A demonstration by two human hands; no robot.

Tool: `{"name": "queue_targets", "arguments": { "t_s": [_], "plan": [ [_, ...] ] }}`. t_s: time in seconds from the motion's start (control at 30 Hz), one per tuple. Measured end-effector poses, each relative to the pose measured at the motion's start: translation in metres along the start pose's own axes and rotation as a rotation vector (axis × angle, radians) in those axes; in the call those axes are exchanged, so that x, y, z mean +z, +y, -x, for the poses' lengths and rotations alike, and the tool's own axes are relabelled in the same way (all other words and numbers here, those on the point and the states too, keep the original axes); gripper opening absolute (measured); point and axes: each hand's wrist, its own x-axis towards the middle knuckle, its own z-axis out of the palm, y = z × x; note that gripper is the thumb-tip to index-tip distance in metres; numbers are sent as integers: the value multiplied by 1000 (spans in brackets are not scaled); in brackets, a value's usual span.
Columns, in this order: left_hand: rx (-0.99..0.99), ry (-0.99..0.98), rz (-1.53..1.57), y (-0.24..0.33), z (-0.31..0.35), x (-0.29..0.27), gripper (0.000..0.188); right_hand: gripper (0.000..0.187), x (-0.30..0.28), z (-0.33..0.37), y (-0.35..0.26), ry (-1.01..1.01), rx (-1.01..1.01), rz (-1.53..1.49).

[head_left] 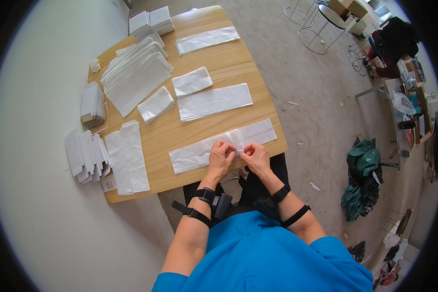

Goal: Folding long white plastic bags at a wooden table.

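Nearest me, the left hand (221, 156) and right hand (256, 155) pinch the near edge of a long white paper bag (222, 145) lying flat at the wooden table's (238, 63) six o'clock edge, within easy reach, finished stacks (134, 75) parked toward eleven o'clock.

Wooden table (219, 63): light, rounded corners, set against a plain white wall (29, 204) on its left. Floor (306, 82): grey, speckled, strewn with small white paper scraps to the table's right. Beyond the table's far right corner: round metal-framed stool (321, 29) with wire ring base; cardboard boxes (350, 7) behind it. Farther right of the table: cluttered workbench (406, 112), another person in dark clothing (396, 41) seated by it. Right of the table's near edge: heap of green bags (362, 175) on the floor. Lighting: even, bright daylight.
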Motion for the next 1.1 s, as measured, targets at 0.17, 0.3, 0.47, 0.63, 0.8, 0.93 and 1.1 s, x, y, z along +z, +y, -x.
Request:
{"name": "queue_targets", "arguments": {
  "t_s": [0.17,0.3,0.47,0.63,0.8,0.93,1.1],
  "plan": [
    [-44,-72,90,-1,-4,-9,9,21,3,-3,-8,15,99,56],
    [-145,-135,213,-4,-7,-19,9,24,4,-3,-18,-16,105,93],
    [-154,-164,185,2,-9,-21,9,38,1,-10,-28,150,-30,255],
    [-155,-173,240,-3,-8,-24,12,40,0,-19,-32,165,-29,290],
    [-162,-204,223,-3,-8,-23,12,39,-1,-33,-30,151,-9,420],
    [-163,-201,231,-9,-9,-22,10,30,-9,-41,-19,276,-47,375],
    [-158,-178,282,-13,-9,-21,11,21,-5,-18,-14,-30,11,-305]
  ]
}}
